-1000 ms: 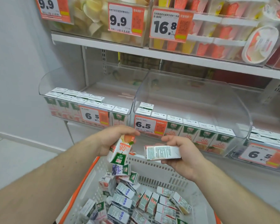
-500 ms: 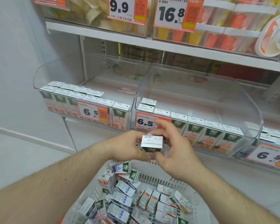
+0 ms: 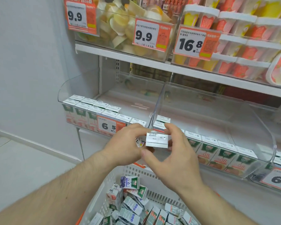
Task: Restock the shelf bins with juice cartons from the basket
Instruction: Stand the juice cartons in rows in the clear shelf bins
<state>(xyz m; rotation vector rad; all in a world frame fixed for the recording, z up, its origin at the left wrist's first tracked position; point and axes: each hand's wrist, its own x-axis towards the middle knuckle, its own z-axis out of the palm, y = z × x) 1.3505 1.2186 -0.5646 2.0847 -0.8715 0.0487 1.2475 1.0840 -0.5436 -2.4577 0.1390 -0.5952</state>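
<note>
Two juice cartons (image 3: pixel 156 141) held side by side, white tops up, in front of the shelf, at the divider between the left bin (image 3: pixel 81 88) and the middle bin (image 3: pixel 258 127). Left hand (image 3: pixel 125 146) grips the left carton from the left, fingers curled over its top edge; that carton is mostly hidden, only a sliver of its side shows. Right hand (image 3: pixel 173 158) pinches the right carton, thumb underneath at the front, fingers curled over the far side. Both cartons are above the basket (image 3: pixel 136 172), clear of it, and just in front of the bins' front walls.

Basket sits at bottom centre, white plastic with slotted walls and an orange rim; a loose heap of cartons (image 3: pixel 136 207) lies in it, tilted every way, one with a blue label on top of the heap at the far side.

Left bin: clear plastic, two rows of cartons standing upright along its front edge, back part bare. Middle bin: one row of upright cartons (image 3: pixel 217 153) along the front edge, plus a short stack at its front left corner behind the hands. A third bin at the far right shows partly.

Orange price tags reading 6.5 (image 3: pixel 109 125) hang on the bin fronts. Upper shelf (image 3: pixel 169 65) carries clear tubs of fruit snacks and pudding cups with tags 9.9 and 16.8. White wall at left.
</note>
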